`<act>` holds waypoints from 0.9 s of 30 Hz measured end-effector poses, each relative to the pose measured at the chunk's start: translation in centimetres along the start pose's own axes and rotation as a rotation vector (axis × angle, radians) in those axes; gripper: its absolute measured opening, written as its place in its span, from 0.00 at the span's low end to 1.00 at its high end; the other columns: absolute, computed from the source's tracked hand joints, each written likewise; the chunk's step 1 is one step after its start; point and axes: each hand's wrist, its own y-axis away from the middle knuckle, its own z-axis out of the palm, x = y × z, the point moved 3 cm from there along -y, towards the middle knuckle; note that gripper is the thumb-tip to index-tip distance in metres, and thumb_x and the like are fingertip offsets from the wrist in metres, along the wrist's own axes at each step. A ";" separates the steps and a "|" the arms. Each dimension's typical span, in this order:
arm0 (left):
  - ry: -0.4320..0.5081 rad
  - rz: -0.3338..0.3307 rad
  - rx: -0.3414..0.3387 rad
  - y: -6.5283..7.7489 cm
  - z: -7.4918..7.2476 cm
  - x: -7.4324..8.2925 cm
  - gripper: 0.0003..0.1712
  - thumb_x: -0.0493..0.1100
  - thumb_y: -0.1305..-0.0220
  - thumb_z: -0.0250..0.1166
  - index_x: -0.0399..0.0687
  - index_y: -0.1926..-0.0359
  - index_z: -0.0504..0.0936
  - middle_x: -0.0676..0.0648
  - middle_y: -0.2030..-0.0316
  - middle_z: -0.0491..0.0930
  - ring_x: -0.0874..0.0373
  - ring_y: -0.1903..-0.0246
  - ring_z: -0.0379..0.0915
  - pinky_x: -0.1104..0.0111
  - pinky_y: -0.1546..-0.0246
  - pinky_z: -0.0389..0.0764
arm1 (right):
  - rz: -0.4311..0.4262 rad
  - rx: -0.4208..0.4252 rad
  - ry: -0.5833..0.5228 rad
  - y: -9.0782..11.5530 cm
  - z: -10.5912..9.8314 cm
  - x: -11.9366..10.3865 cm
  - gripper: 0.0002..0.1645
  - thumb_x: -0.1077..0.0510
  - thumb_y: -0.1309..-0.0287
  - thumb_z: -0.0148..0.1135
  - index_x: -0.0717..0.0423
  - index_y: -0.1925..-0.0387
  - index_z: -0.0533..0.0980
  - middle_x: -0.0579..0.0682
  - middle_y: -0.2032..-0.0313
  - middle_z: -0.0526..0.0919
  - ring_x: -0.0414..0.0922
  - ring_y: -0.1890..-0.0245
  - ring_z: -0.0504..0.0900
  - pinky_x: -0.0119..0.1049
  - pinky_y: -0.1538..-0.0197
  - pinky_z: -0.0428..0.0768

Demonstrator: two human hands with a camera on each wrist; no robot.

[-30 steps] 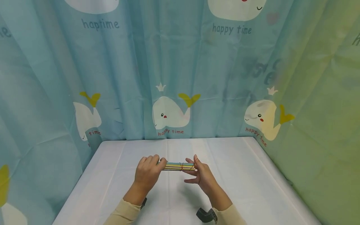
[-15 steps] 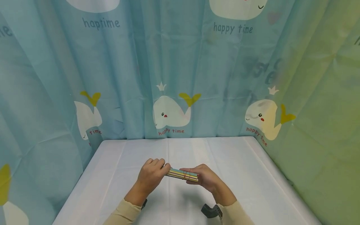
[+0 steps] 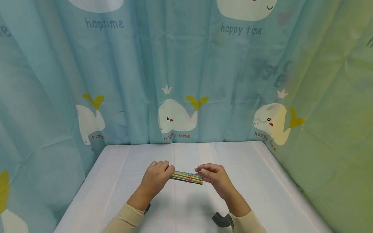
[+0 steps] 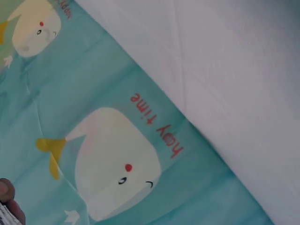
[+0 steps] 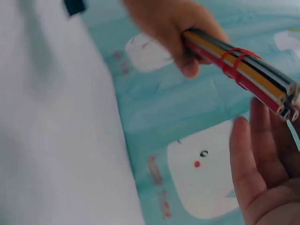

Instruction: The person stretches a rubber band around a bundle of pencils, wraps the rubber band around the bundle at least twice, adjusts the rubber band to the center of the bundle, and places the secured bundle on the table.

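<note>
A bundle of slim coloured sticks (image 3: pixel 186 177) is held over the table, tilted slightly down to its right end. A red rubber band (image 5: pixel 238 63) is looped around it near that end. My left hand (image 3: pixel 157 176) grips the bundle's left end, fingers curled over it. In the right wrist view the sticks' pale ends have dark centres. My right hand (image 3: pixel 217 179) is at the bundle's right end with fingers loosely bent, holding nothing. Its fingers (image 5: pixel 246 157) lie close below the stick ends. In the left wrist view only a fingertip (image 4: pixel 5 190) shows at the edge.
A white-covered table (image 3: pixel 145 155) lies under both hands. Behind it hangs a blue curtain (image 3: pixel 140 81) printed with whales, meeting the table's far edge, and a green curtain (image 3: pixel 329 129) runs along the right side. A dark wrist mount (image 3: pixel 222 220) sits by the right cuff.
The right hand closed in on the bundle's right end, then drew back from it. The bundle went from nearly level to tilted down rightward. The left hand kept its grip.
</note>
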 end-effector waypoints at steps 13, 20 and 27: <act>-0.133 -0.107 -0.221 -0.1 0.7 0.3 0.22 0.49 0.50 0.75 0.44 0.66 0.71 0.48 0.76 0.65 0.57 0.80 0.64 0.67 0.79 0.57 | -0.284 -0.025 1.157 0.0 2.4 -1.0 0.19 0.54 0.54 0.77 0.51 0.58 0.83 0.39 0.62 0.85 0.33 0.65 0.80 0.34 0.60 0.79; -0.149 -0.186 -0.111 -0.1 0.3 0.0 0.20 0.40 0.58 0.79 0.45 0.71 0.74 0.48 0.80 0.71 0.53 0.80 0.69 0.63 0.77 0.66 | -0.548 0.019 1.354 -0.2 2.8 -0.7 0.19 0.58 0.57 0.79 0.52 0.60 0.83 0.42 0.63 0.86 0.36 0.65 0.83 0.33 0.62 0.80; -0.174 -0.231 -0.100 -0.2 0.7 0.3 0.19 0.38 0.54 0.75 0.46 0.74 0.69 0.48 0.82 0.65 0.53 0.82 0.62 0.63 0.79 0.58 | -0.761 0.050 1.418 -0.3 2.3 -0.8 0.22 0.61 0.58 0.78 0.57 0.57 0.81 0.47 0.60 0.84 0.42 0.61 0.83 0.34 0.59 0.80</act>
